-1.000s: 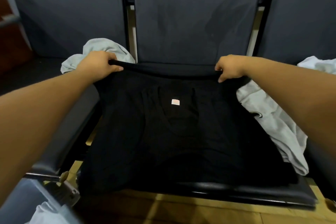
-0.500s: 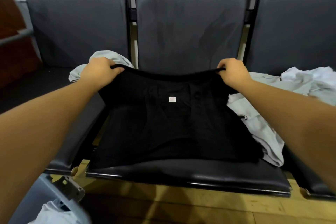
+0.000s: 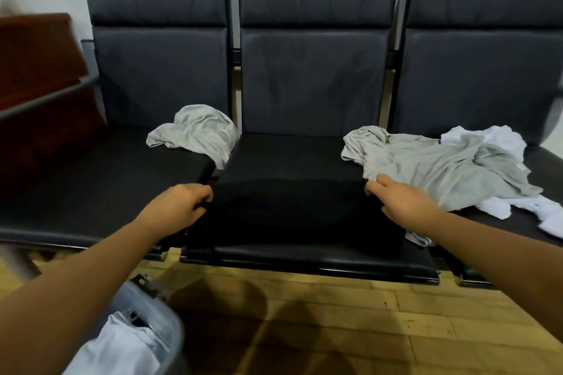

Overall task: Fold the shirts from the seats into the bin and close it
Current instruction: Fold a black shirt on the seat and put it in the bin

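A black shirt (image 3: 289,213) lies folded over on the front half of the middle seat (image 3: 304,152). My left hand (image 3: 182,207) grips its left edge and my right hand (image 3: 402,201) pinches its right edge. A crumpled grey shirt (image 3: 195,131) sits at the back of the left seat. Another grey shirt (image 3: 435,164) is spread over the right seat, on top of a white shirt (image 3: 499,143). The grey bin (image 3: 149,323) stands on the floor at the lower left, with a white garment (image 3: 122,347) inside.
Three dark padded seats with tall backrests (image 3: 313,39) stand in a row. A brown wooden piece of furniture (image 3: 39,76) is at the far left. Wooden floor (image 3: 365,323) runs in front of the seats.
Both hands have pulled the black shirt's far edge toward me, folding it over itself; the small label is now hidden. The view has drawn back and risen.
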`<state>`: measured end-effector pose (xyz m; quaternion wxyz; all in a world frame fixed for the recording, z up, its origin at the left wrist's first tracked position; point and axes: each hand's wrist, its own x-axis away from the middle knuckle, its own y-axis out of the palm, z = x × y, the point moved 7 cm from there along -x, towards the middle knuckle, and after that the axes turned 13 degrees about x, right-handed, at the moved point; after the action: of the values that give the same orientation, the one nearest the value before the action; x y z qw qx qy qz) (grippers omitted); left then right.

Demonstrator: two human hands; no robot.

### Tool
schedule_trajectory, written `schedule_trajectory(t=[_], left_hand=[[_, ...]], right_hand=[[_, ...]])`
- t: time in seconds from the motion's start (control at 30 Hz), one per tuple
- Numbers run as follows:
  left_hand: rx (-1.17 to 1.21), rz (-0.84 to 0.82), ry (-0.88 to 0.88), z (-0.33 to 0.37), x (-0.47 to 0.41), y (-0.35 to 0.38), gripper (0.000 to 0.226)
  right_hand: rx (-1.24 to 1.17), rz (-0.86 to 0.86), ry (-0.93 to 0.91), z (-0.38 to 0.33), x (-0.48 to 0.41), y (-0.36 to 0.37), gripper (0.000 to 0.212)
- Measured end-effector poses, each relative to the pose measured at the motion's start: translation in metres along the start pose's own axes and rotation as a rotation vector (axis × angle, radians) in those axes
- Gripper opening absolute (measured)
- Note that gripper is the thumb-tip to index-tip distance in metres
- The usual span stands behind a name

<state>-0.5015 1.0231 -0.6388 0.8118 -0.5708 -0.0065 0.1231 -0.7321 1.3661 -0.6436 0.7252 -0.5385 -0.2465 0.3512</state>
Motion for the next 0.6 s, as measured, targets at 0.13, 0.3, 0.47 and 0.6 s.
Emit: schedule_trajectory(t=[0.13, 0.3, 0.47, 0.6], left_hand=[[-0.015, -0.129, -0.018, 0.001, 0.019, 0.018, 0.030], [-0.079, -0.257, -0.127, 0.000, 0.030, 0.036, 0.030], [0.081, -0.374, -0.196, 0.000, 0.034, 0.030, 0.021], [0.465, -0.051, -0.404, -0.012, 0.026, 0.023, 0.006]], right_hand=[[0.073, -0.062, 0.013, -0.009, 0.018, 0.017, 0.029], [0.104, -0.153, 0.113, -0.013, 0.022, 0.032, 0.042], [0.283, -0.266, 0.152, -0.011, 0.027, 0.025, 0.045], [0.159, -0.541, 0.147, -0.025, 0.025, 0.013, 0.061]])
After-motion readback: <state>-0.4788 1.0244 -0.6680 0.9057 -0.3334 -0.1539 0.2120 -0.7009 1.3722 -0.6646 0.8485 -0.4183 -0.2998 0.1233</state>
